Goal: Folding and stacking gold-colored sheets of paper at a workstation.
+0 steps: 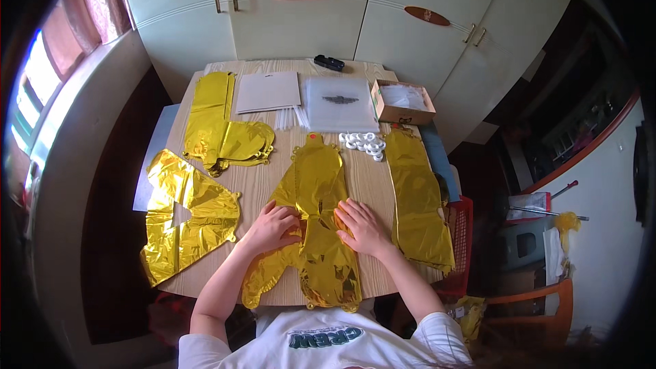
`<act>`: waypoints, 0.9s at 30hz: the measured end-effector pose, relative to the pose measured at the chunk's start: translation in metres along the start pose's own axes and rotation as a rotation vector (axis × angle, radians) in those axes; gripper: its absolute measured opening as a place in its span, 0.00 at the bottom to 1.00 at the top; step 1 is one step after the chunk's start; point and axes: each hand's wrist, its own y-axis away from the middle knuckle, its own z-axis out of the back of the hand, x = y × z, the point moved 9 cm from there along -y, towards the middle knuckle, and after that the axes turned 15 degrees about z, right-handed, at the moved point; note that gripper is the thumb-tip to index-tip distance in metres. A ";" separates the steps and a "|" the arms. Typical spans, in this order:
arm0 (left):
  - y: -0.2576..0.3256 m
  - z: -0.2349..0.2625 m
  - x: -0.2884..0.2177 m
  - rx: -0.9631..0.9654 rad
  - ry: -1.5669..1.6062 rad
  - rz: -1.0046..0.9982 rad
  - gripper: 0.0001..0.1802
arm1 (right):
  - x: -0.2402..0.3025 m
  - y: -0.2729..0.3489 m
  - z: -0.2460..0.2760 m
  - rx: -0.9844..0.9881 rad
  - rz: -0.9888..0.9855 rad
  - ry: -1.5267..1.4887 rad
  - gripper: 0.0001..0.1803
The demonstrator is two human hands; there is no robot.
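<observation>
A flat gold foil balloon (pixel 320 232) lies on the table in front of me, with a small tab and a red dot at its far end. My left hand (pixel 275 227) is at its left edge, fingers curled in and closed on the foil. On its right edge rests my right hand (pixel 361 224), fingers apart and lying flat. Creases run across the foil between both hands. A second gold foil balloon (pixel 420 198) lies to the right, and another, crumpled gold one (pixel 198 212) with a hole in its middle lies to the left.
Further gold foil balloons (pixel 215 119) are stacked at far left. Behind stand grey-white cardboard (pixel 270 92), white sticks (pixel 292 118), clear plastic bags (pixel 342 116), a cardboard box (pixel 430 111) of white material and a black object (pixel 329 63). White rings (pixel 362 143) lie beyond my right hand.
</observation>
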 end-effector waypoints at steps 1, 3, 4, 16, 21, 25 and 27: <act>0.000 0.000 0.000 0.000 0.002 0.003 0.21 | 0.001 -0.002 0.001 0.006 0.016 -0.003 0.30; 0.000 0.001 0.000 0.004 0.008 0.004 0.22 | 0.001 -0.006 0.000 0.007 0.033 -0.009 0.28; 0.000 0.001 -0.001 0.007 0.011 0.005 0.21 | 0.001 -0.008 0.000 0.008 0.042 -0.012 0.27; 0.002 0.003 0.004 -0.004 0.046 0.003 0.19 | 0.005 -0.012 0.009 -0.063 0.062 -0.046 0.26; 0.018 0.032 0.005 -0.075 -0.091 0.126 0.19 | 0.004 -0.011 0.002 -0.003 0.057 -0.017 0.29; 0.070 0.062 0.020 -0.189 -0.162 0.402 0.22 | 0.005 -0.009 0.002 -0.019 0.061 -0.011 0.31; 0.105 0.065 0.032 -0.199 -0.214 0.623 0.25 | 0.006 -0.009 0.002 -0.012 0.060 0.005 0.31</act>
